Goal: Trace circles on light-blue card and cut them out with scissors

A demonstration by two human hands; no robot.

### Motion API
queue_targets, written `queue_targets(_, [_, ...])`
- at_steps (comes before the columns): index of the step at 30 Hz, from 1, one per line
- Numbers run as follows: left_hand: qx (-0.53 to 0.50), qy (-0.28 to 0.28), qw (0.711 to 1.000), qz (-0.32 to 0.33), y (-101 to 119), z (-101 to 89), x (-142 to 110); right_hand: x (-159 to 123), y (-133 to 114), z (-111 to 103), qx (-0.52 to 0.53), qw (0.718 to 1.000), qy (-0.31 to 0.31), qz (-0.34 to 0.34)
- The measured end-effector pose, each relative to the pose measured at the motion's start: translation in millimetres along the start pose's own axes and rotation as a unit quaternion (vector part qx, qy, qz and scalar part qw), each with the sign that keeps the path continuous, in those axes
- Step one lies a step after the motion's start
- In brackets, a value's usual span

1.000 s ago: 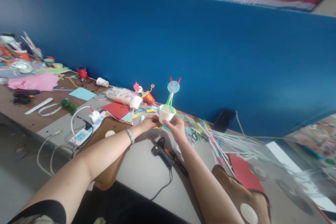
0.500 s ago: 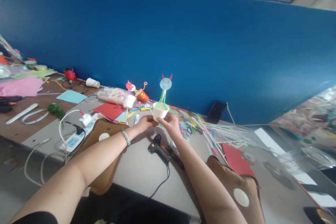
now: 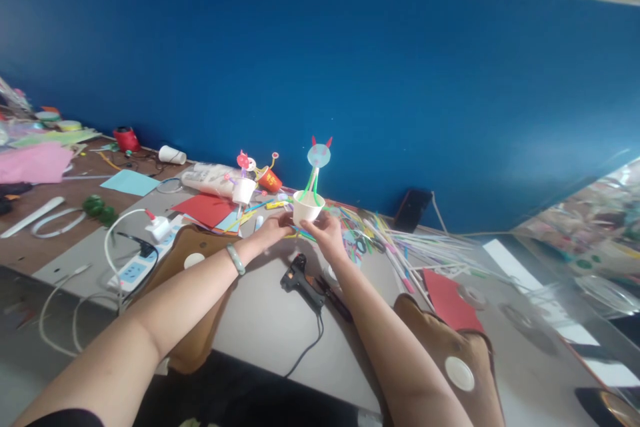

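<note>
Both my hands hold up a white paper cup (image 3: 306, 208) above the far part of the table. Out of it rise green pipe cleaners and a pale stick, topped by a light-blue round face (image 3: 319, 155) with red horns. My left hand (image 3: 279, 227) grips the cup's lower left side, its fingertips partly hidden. From the right, my right hand (image 3: 326, 230) closes on the cup's base with the thumb in front. Below them a black hot glue gun (image 3: 301, 283) lies on the table, its cord running to the front edge.
A white cup figure (image 3: 243, 191) and a red cup (image 3: 270, 179) stand left of my hands. Drinking straws and pipe cleaners (image 3: 425, 250) spread to the right. A power strip (image 3: 133, 272), brown pads (image 3: 200, 320) and red paper (image 3: 453, 300) lie around. A blue partition (image 3: 400, 80) rises behind.
The cup has tilted slightly and shifted a little right in view, its face turning with it. Both hands keep their hold. The whole view has moved slightly.
</note>
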State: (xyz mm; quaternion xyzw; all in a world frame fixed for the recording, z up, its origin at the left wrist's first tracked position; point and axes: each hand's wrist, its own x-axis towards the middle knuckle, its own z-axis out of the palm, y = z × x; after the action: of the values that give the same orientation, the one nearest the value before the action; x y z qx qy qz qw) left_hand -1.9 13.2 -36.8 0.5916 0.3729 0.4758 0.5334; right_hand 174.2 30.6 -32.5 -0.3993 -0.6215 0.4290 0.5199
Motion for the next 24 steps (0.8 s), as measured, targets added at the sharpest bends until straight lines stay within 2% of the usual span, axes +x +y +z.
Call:
queue_targets(4, [-0.064, -0.01, 0.997, 0.037, 11.6, -2.6, -2.7, 0.4, 1.1, -2.0, -0.007, 1.0, 0.002, 0.012])
queue_targets(8, [-0.098, 0.005, 0.994, 0.041, 14.7, -4.2, -2.4, -0.3, 0.9, -1.7, -0.012, 1.0, -0.016, 0.003])
queue_targets(14, [-0.082, -0.024, 0.996, 0.027, 20.5, -3.4, -3.2, -2.4, -2.7, 2.5, -0.013, 0.999, -0.05, -0.005])
queue_targets(20, [-0.016, 0.008, 1.0, 0.016, 23.2, -3.4, -5.9, -6.1, -5.1, 5.1, -0.013, 0.997, -0.073, 0.0])
queue_targets(24, [-0.018, 0.024, 0.999, 0.014, 21.4, -4.4, -6.2, -7.8, -6.9, 6.1, -0.001, 0.997, -0.078, 0.01])
